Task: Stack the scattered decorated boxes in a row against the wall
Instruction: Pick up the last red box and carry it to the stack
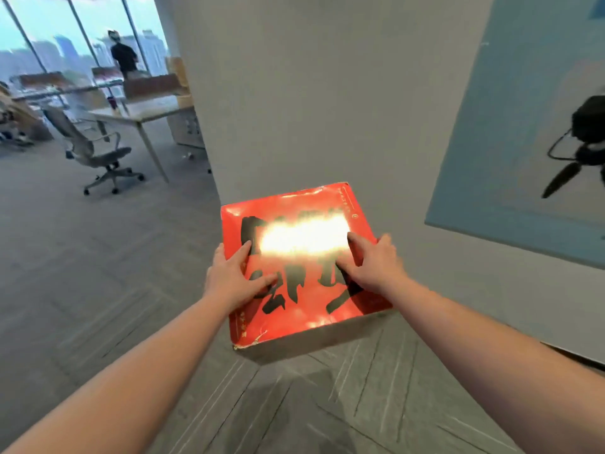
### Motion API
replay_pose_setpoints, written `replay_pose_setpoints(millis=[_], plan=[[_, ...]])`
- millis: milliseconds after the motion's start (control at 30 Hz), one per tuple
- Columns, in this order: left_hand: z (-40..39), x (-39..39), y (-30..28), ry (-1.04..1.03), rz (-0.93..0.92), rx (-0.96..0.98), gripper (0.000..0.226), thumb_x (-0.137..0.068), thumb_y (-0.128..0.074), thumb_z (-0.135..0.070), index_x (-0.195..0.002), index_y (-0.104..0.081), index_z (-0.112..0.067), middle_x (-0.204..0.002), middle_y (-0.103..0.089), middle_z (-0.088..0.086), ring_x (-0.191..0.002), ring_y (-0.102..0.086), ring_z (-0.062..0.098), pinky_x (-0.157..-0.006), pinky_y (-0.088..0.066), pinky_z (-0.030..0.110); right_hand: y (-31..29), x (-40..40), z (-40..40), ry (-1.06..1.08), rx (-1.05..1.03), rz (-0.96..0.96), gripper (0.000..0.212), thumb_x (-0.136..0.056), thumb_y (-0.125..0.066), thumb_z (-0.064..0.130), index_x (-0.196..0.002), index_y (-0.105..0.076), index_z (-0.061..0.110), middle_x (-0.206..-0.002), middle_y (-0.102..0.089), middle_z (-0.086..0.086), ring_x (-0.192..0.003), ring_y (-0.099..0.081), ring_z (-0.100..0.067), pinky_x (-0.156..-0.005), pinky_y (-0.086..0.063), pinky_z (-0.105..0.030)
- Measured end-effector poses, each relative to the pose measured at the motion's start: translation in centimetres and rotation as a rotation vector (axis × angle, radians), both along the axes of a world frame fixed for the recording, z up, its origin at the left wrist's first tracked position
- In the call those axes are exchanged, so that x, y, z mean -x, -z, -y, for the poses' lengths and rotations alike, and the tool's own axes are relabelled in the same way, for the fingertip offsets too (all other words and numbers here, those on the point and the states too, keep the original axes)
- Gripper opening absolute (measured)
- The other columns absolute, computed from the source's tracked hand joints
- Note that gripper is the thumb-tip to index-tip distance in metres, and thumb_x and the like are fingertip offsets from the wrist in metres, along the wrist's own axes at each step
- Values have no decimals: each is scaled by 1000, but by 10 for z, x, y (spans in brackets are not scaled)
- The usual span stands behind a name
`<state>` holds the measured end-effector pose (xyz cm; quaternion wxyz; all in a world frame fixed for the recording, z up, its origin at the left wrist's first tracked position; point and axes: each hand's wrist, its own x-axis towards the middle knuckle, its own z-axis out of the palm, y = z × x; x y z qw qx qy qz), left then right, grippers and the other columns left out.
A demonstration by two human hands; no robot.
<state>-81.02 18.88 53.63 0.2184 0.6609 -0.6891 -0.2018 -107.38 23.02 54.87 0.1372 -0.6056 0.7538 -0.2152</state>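
Both of your bare forearms reach in from the bottom of the frame toward a red decorated box [302,267] with heavy black brush lettering on its glossy lid. Your left hand [234,276] lies on the lid's left side, fingers [244,252] spread and mostly straight, thumb stretched inward over the lettering, the outermost finger at the left edge. Your right hand [373,265] mirrors it on the right side, fingers [355,247] splayed flat on the lid, the outermost finger reaching the right edge. Neither hand curls under the box; both press from above. A bright glare wipes out the middle of the lid between them.

The box sits low by the grey wall [311,103], its far edge close to or touching it; contact cannot be confirmed. Whether another box lies under it is hidden, and the near left corner looks torn. Grey carpet [98,273] runs off to the left, where an office chair [98,152] and a surface [144,113] stand well apart. A pale blue panel [510,126] hangs on the wall to the right.

This reads as the seating step: the box is being squared against the wall. Next you would likely lift your palms straight off without dragging the lid, then turn for another box, none of which appears in view.
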Motion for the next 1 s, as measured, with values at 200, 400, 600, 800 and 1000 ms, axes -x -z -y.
replay_pose_setpoints(millis=[200, 400, 600, 800, 1000], plan=[[10, 126, -40, 227, -54, 32, 100, -55, -70, -72, -143, -38, -34, -149, -28, 4, -133, -38, 27, -109, -34, 41, -33, 119, -40, 188, 30, 4, 63, -86, -56, 56, -144, -35, 41, -126, -37, -16, -123, -41, -38, -103, -37, -39], [32, 242, -47, 483, 2, 57, 92, -65, -72, -65, -144, -38, -32, -148, -29, 5, -132, -40, 25, -109, -34, 37, -31, 203, -79, 429, 29, 29, 61, -86, -56, 56, -142, -41, 36, -122, -40, -17, -118, -47, -40, -105, -38, -39], [28, 383, -36, 814, -65, -9, 93, -63, -75, -63, -143, -41, -29, -141, -36, 7, -129, -43, 24, -110, -35, 36, -33, 286, -144, 736, -8, 25, 63, -84, -58, 57, -142, -40, 37, -118, -39, -13, -112, -50, -38, -104, -41, -41], [-36, 519, -27, 1134, -55, -64, 92, -64, -76, -60, -143, -41, -28, -138, -39, 8, -128, -43, 25, -109, -35, 36, -28, 347, -247, 1078, -60, -2, 63, -86, -56, 58, -142, -39, 38, -121, -38, -14, -117, -46, -37, -101, -40, -40], [-137, 635, -18, 1402, 9, -84, 93, -63, -76, -61, -143, -41, -28, -137, -39, 7, -127, -44, 24, -107, -37, 36, -2, 392, -365, 1347, -29, 79, 64, -84, -59, 57, -141, -42, 35, -121, -37, -14, -116, -47, -39, -101, -42, -43]])
